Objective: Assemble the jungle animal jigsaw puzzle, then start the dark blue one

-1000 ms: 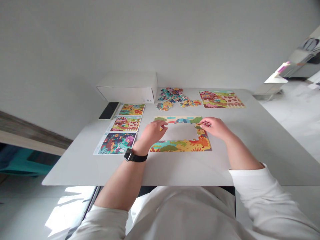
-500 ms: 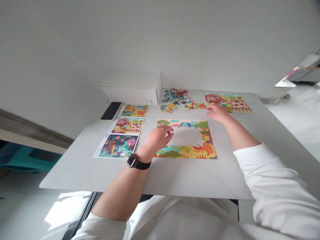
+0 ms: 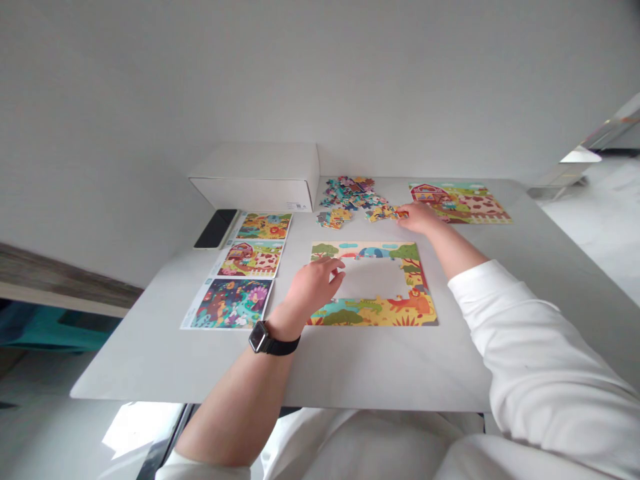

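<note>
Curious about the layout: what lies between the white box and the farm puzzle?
In the head view: puzzle pieces, with the right hand at their right end.

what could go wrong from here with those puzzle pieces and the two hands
The right hand is at the yellow pieces, close to the multicoloured pile, so a careless sweep might mix them. It also overlaps the near-left part of the farm puzzle in this view, and might nudge it. The left hand is over the left side of the open-centred animal puzzle; a drag there could shift its border.
</note>
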A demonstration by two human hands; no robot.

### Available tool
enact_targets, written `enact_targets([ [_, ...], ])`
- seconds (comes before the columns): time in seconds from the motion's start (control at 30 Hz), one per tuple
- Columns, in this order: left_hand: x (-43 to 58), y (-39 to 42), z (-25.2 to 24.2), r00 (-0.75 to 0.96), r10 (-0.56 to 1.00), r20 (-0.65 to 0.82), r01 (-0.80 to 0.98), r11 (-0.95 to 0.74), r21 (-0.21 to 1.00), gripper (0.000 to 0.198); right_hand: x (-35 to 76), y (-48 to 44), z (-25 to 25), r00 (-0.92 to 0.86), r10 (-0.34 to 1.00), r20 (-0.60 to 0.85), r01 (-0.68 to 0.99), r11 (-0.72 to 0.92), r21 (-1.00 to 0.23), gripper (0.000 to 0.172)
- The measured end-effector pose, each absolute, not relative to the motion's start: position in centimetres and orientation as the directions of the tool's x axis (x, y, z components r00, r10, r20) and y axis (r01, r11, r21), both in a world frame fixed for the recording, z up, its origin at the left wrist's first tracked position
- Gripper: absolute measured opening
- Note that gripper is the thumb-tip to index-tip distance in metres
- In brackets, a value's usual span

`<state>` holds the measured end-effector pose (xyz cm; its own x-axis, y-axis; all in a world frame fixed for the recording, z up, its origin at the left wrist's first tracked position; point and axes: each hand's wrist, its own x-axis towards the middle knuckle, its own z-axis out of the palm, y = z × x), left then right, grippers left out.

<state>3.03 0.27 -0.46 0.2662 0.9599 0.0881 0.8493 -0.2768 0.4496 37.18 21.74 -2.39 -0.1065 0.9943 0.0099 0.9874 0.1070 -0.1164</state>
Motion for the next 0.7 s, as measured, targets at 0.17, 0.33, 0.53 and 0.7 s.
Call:
enact_targets([
  [0.17,3.0,0.4,-0.7,0.286,0.955,0.083,0.836,-0.291,0.465,0.027,37.0,22.0,-2.3,-0.15,0.987,0.059,0.973,0.158,-0.17,0.051],
  [0.33,2.9,0.4,-0.8,0.295,0.952,0.082,0.834,-0.298,0.465,0.026,36.6,22.3,-2.1,-0.146,0.989,0.003,0.978,0.145,-0.147,0.054],
  [0.53,2.8,0.4,-0.8,0.297,0.952,0.078,0.836,-0.299,0.461,0.025,37.8,21.9,-1.4,-0.215,0.975,-0.051,0.964,0.203,-0.173,0.053],
  [0.7,2.9,0.3,-0.5,0.306,0.948,0.083,0.834,-0.309,0.457,0.026,39.9,21.7,-0.7,-0.145,0.983,-0.116,0.976,0.123,-0.178,0.049],
])
